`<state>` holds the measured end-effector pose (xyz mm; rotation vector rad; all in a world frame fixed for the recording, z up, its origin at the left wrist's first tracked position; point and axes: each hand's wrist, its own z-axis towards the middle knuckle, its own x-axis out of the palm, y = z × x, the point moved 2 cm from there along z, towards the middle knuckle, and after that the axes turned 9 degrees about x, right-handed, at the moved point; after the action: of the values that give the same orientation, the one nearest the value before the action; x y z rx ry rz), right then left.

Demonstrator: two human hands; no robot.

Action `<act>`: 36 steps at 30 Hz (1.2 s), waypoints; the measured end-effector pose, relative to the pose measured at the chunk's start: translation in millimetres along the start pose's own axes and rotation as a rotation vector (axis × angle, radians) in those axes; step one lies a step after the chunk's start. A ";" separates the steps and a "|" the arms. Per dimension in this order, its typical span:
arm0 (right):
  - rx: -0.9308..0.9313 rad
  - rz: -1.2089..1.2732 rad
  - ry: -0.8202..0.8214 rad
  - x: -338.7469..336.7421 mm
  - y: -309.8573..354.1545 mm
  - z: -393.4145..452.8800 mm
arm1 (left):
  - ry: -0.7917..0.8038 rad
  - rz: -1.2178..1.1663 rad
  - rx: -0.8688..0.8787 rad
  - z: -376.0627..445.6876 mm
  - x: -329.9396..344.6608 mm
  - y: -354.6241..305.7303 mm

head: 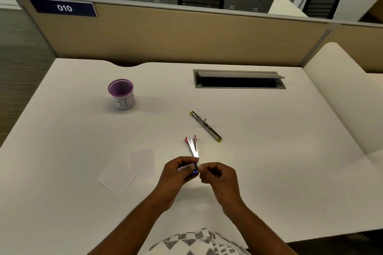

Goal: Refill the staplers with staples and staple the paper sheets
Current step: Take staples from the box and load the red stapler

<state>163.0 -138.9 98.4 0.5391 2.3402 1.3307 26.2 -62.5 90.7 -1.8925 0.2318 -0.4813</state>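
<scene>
My left hand (176, 172) grips a small blue and white staple box (191, 171) near the middle of the white desk (269, 151). Right beside it, my right hand (217, 174) pinches something small at the box's open end; what it pinches is too small to tell. A red stapler (192, 146) lies opened just beyond my hands, its metal tray showing. Further back lies a yellow stapler (206, 126), opened out flat. Two white paper sheets (132, 168) lie on the desk to the left of my hands.
A purple cup labelled BIN (122, 94) stands at the back left. A grey cable hatch (239, 79) is open at the back right. A beige partition (186, 35) closes off the desk's far edge.
</scene>
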 end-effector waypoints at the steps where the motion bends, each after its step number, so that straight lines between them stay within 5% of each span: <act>1: 0.001 -0.008 -0.003 0.5 -0.2 0.8 | -0.002 0.012 0.001 0.6 0.1 0.9; 16: 0.045 -0.029 -0.032 11.9 3.6 15.0 | 0.033 0.083 0.036 4.4 -5.5 -2.9; 29: 0.219 0.093 0.109 8.8 12.6 25.0 | 0.084 0.204 0.035 12.7 -1.7 -8.7; 36: 0.093 -0.075 0.064 16.0 10.1 24.4 | 0.058 0.224 0.004 16.5 -6.3 -2.9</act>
<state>163.3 -108.5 93.5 0.4373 2.4582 1.2274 27.5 -45.0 87.1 -1.8237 0.4754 -0.3846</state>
